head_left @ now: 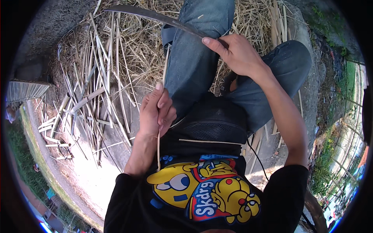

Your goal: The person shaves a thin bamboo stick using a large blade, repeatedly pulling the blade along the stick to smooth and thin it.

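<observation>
Straw (pixel 145 48) is strewn at top; centrally, a thin strip (pixel 158 149) is held by the curled left hand (pixel 156 110); upper centre, a curved blade (pixel 163 18) by the extended right hand (pixel 239 54).

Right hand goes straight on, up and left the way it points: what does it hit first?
Setting aside the curved blade it holds, the right hand would likely meet the left trouser leg. Depth is unclear, so it might pass above the leg.
</observation>
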Available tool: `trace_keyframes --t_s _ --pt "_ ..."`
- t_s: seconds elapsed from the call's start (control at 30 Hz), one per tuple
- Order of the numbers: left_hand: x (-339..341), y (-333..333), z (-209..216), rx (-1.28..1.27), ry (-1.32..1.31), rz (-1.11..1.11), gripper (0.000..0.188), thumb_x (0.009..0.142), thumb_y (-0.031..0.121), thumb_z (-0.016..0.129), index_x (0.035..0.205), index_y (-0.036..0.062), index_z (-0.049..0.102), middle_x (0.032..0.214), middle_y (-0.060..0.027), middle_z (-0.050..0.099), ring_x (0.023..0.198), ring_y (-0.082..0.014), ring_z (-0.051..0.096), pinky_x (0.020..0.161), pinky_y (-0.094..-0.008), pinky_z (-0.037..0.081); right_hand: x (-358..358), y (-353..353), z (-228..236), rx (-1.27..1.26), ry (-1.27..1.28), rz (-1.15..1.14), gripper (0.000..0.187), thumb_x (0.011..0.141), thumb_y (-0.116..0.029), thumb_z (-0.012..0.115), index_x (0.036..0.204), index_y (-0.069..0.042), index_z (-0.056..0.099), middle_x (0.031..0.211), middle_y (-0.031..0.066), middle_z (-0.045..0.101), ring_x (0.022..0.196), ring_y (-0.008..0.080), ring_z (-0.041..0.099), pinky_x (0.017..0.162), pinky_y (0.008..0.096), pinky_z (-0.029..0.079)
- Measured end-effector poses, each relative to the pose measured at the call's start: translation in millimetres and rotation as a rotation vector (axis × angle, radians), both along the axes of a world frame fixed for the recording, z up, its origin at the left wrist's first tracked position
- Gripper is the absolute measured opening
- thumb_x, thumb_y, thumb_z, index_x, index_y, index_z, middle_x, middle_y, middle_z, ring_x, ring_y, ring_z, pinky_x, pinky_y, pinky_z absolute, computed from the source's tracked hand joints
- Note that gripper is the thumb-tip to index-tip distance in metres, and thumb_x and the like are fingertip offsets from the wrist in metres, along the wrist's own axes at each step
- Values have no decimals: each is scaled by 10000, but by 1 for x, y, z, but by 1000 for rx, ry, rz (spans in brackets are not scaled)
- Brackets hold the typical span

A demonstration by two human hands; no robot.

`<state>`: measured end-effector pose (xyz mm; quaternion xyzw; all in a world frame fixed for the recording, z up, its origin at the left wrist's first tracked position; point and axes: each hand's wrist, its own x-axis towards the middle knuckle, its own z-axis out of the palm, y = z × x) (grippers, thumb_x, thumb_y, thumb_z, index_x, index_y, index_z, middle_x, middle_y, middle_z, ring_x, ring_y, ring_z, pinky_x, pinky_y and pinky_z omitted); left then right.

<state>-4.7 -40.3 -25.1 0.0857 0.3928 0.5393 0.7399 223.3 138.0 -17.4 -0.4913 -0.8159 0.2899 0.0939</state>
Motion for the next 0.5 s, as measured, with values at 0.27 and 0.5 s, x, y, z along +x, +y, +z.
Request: trace_keyframes --t_s 0.27,0.5 --pt "-15 49 -11 130 266 -228 523 1108 425 430 707 93 478 425 12 337 317 -76 288 312 -239 208 8 -30 7 -585 529 -144 665 1032 -610 506 628 -82 493 509 -34 410 436 49 422 406 239 312" --pt "-13 73 -14 193 490 -316 526 1110 419 429 747 58 548 416 -4 374 303 -88 298 338 -247 232 -5 -24 23 -226 266 -76 792 997 -649 529 621 46 576 504 91 477 496 198 474 532 386 403"
